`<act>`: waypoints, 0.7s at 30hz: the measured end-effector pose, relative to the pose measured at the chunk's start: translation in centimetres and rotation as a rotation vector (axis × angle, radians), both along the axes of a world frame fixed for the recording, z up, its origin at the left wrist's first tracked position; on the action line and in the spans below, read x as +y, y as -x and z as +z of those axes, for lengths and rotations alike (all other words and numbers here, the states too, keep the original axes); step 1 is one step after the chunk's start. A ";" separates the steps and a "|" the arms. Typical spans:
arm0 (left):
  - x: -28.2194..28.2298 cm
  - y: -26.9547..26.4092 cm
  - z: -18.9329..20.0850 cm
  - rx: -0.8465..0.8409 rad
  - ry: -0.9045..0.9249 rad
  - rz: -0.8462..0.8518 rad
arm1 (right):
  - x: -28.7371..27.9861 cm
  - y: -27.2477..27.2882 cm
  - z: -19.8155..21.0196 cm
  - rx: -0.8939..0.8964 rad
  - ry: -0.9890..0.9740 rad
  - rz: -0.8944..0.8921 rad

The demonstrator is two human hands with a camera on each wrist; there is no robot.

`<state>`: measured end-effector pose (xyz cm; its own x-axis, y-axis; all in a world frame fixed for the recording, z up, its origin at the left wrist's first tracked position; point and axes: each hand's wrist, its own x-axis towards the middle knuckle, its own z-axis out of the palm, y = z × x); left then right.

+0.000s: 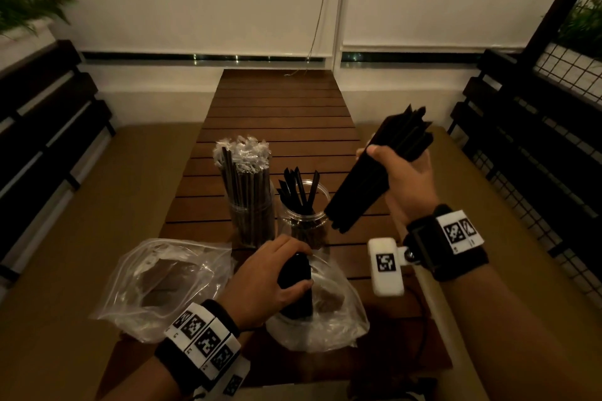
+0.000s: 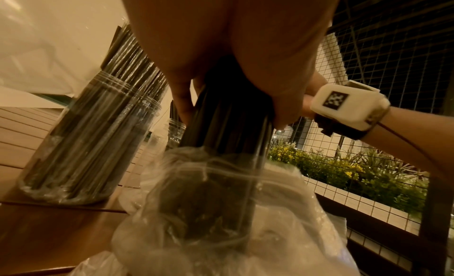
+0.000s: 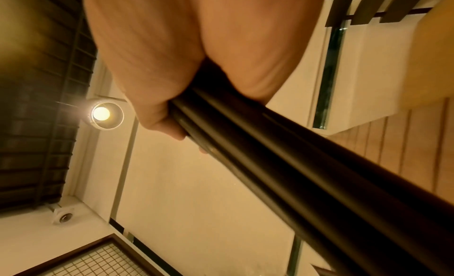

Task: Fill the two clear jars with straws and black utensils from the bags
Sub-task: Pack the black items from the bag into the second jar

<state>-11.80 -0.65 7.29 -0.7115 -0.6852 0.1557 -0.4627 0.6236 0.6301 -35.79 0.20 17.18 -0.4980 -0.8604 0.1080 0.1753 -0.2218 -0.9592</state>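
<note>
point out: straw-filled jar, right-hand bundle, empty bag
Clear jar packed with wrapped straws (image 1: 252, 221), head view, glass wall.
Black utensil bundle in the right hand (image 1: 355, 195), head view, lower shaft.
Empty clear plastic bag (image 1: 163, 280), head view, middle.

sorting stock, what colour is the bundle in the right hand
Black, clearest in the head view: the bundle gripped by the right hand.

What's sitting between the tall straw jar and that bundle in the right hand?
In the head view, the shorter clear jar holding a few black utensils.
</note>
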 end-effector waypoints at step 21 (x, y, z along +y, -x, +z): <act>0.3 0.1 0.0 -0.021 0.027 0.002 | -9.5 -1.8 -7.3 0.339 -0.168 0.067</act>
<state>-11.91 -0.35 7.29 -0.7136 -0.6823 0.1590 -0.4768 0.6393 0.6033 -34.00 -9.35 9.91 -0.4001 -0.9096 0.1118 -0.1493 -0.0557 -0.9872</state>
